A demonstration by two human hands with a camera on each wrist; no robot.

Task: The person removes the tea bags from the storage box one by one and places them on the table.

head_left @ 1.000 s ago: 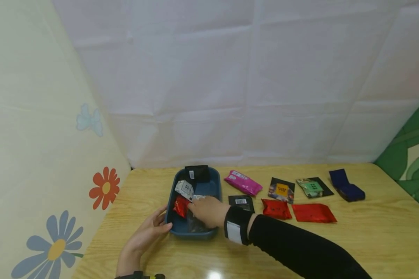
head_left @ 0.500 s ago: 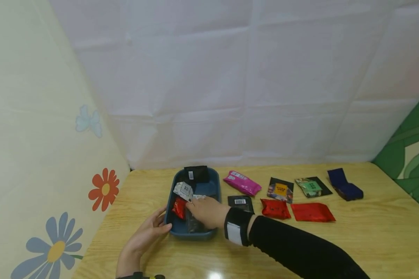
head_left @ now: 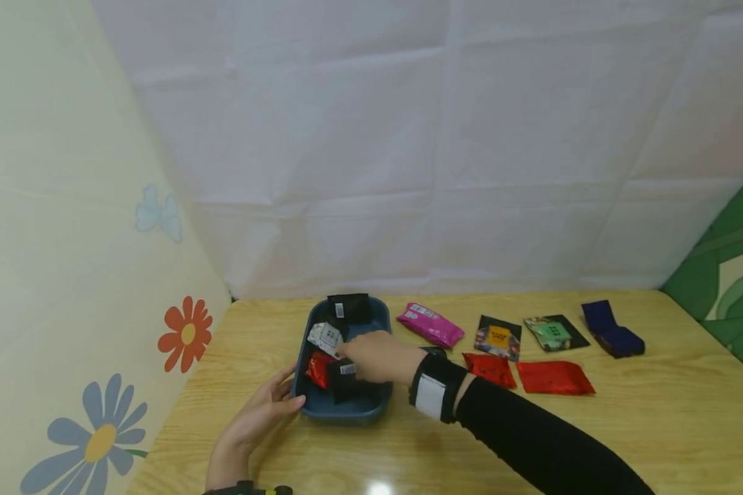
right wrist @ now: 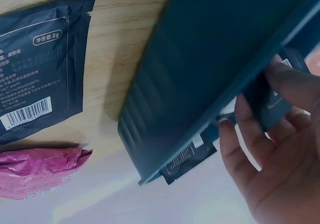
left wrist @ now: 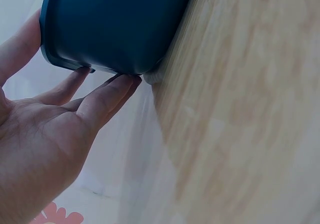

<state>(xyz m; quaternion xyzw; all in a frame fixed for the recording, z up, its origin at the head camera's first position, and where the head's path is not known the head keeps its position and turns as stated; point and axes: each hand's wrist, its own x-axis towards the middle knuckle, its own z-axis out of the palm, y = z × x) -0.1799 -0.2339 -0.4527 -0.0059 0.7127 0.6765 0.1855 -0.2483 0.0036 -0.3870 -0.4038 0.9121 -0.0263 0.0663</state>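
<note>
My left hand [head_left: 265, 407] braces the near left corner of a dark blue plastic bin [head_left: 380, 402]. In the left wrist view, the fingers [left wrist: 107, 101] are extended against its outer wall, with the thumb by the rim. My right hand [head_left: 380, 357] reaches over the bin's right side and pinches a black sachet [head_left: 342, 383] with a white barcode label. The right wrist view shows thumb and fingertips on this sachet [right wrist: 274, 101], just inside the rim. A silver-white packet [head_left: 326, 337] and a red foil packet [head_left: 318, 369] lie beside it, with another black sachet [head_left: 349, 309] at the far end.
Right of the bin lie a pink packet [head_left: 430, 324] and a black barcoded sachet [right wrist: 42, 68]. Farther right are two red packets [head_left: 556, 377], an orange-labelled packet [head_left: 498, 337], a green-labelled one [head_left: 555, 333] and a folded dark blue one [head_left: 613, 330]. A white sheet [head_left: 439, 172] hangs behind the table.
My right hand has risen and shifted slightly right, and the black sachet in its fingers now shows its barcode label. The left hand and the bin have stayed put.
</note>
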